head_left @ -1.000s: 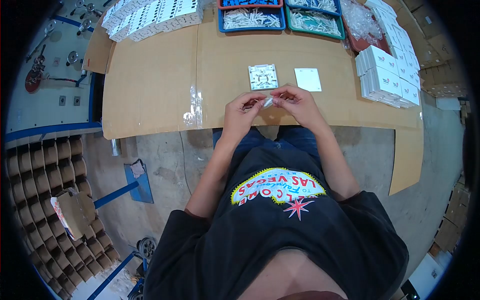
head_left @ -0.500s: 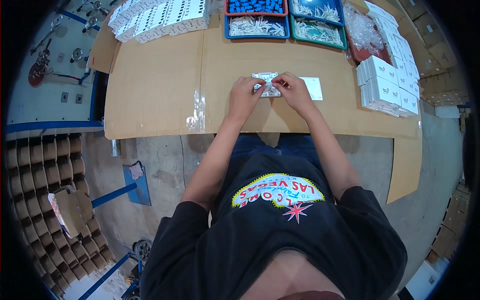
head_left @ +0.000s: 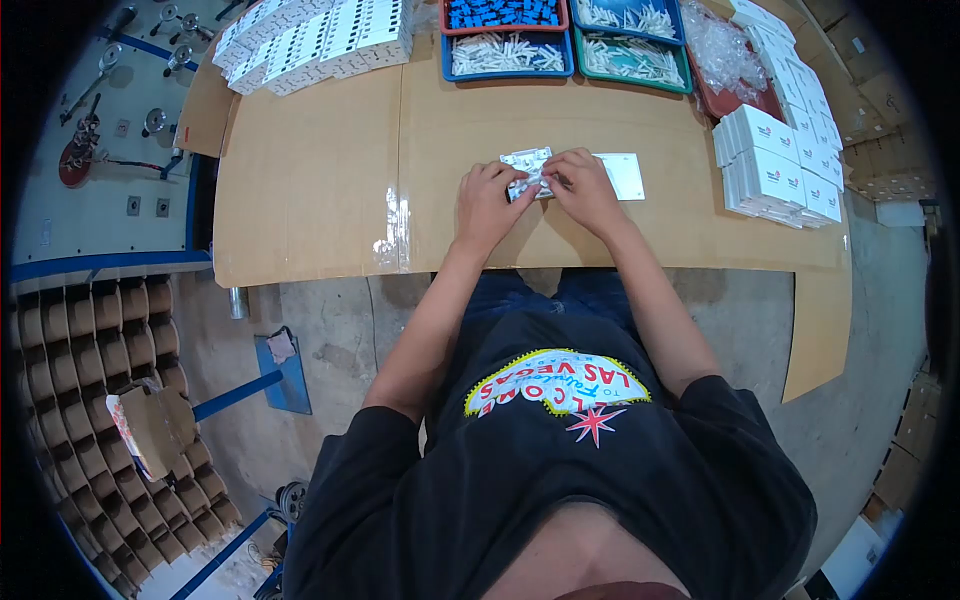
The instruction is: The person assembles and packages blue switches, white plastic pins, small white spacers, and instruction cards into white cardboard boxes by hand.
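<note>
A small white plastic housing (head_left: 527, 160) with raised details inside lies on the cardboard-covered table, turned slightly askew. My left hand (head_left: 486, 205) grips its left side, thumb over the near edge. Thumb and fingers of my right hand (head_left: 584, 192) are pinched together at the housing's right part; whatever is between them is too small and covered to name. Just right of the housing, partly behind my right hand, lies a flat white plate (head_left: 624, 176).
At the back stand a red tray of blue parts (head_left: 505, 13) and blue and green trays of slim white parts (head_left: 508, 56). Stacked white boxes (head_left: 775, 170) are at right beside clear plastic bags (head_left: 728, 60). Rows of white units (head_left: 345, 45) sit back left.
The housing has turned slightly, its left side now nearer me. My left hand has shifted with it, and my right fingers have moved over its inside. The camera view has shifted a little.
</note>
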Motion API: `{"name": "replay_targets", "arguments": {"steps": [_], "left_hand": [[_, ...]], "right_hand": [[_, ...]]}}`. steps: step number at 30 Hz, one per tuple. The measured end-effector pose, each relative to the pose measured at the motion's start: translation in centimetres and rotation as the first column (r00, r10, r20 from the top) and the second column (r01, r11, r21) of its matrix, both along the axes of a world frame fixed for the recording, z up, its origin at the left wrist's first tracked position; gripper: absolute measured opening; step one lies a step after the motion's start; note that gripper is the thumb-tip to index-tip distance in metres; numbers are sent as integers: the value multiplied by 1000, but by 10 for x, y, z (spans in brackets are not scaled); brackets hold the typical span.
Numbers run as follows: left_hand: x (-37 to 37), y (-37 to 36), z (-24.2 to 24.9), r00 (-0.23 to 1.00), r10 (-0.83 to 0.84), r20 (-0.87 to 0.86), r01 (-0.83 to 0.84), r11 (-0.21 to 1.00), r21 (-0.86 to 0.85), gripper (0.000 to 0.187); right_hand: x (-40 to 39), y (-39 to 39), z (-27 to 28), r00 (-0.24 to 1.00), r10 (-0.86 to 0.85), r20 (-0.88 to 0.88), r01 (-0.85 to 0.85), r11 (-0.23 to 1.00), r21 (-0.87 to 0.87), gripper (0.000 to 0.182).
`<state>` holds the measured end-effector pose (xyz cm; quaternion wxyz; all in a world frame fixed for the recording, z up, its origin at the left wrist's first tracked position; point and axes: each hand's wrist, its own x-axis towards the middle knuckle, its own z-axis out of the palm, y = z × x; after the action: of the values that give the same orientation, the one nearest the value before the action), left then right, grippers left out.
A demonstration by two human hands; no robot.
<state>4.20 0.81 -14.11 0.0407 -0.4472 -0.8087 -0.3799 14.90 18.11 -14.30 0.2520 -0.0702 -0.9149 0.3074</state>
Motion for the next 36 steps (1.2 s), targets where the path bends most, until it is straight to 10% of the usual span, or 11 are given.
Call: {"name": "replay_targets", "arguments": {"steps": [10,21,36], "left_hand": [[18,-1,2,994,3,-108,-6,1000,-22,39],[23,-4,-8,991,12,-135,-12,1000,3,39],[25,-6,-6,991,-5,-136,8,1000,29,37]], "right_hand": [[2,-4,28,969,-79,235,48,990,132,13],[-2,7,36,886,45,461,12,993,-120,20],[5,12,35,955,-10,295,39,995,-91,20]]}}
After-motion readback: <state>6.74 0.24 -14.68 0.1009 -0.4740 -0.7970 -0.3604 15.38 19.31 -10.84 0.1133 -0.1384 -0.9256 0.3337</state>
